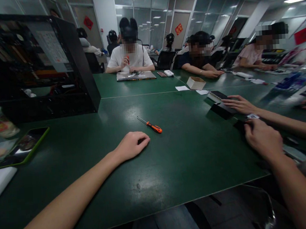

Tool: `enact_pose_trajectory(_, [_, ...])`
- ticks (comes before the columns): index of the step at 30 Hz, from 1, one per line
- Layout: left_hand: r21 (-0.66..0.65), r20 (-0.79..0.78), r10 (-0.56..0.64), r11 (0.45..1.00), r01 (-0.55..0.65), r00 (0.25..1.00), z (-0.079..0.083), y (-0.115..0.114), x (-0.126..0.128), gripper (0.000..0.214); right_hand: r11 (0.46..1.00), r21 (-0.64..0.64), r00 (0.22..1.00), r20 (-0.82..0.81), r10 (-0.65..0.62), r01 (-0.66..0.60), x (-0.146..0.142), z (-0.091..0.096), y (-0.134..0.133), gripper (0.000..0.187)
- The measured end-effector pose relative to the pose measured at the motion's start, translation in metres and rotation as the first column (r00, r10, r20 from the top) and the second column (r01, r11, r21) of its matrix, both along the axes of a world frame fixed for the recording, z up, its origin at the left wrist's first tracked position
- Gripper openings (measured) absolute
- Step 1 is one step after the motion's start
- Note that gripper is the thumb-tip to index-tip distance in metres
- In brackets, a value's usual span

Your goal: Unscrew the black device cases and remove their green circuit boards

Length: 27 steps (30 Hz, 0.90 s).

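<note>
My left hand (pixel 132 145) rests on the green table (pixel 172 169), its fingers curled in and nothing visible inside. Just beyond its fingers lies a screwdriver (pixel 154 127) with an orange and black handle, its shaft pointing away to the left. Out to the right, my right hand (pixel 265 139) is closed, with its fingertips hidden from me. A small white printed label (pixel 252 116) and a dark edge show beside its knuckles; what it grips is unclear. Another person's hand (pixel 240 104) lies just beyond, touching a black box (pixel 223 110).
An opened black computer case (pixel 84 70) stands at the left. Near it are a green-edged phone (pixel 26 146) and a plastic cup (pixel 0 121). A small open carton (pixel 196 83) sits farther back beside white papers (pixel 182 88). Several people sit around the table.
</note>
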<state>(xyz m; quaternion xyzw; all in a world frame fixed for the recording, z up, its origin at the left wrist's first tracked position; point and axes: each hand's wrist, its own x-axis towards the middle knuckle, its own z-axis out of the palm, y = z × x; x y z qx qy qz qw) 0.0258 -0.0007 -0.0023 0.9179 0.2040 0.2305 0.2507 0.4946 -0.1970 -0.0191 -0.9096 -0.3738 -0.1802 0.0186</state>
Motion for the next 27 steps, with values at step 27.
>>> enact_pose_trajectory(27, [0.001, -0.014, -0.002, 1.000, 0.002, 1.000, -0.002, 0.002, 0.000, 0.021, 0.995, -0.073, 0.997, -0.054, 0.061, -0.065, 0.010, 0.007, -0.008, 0.056])
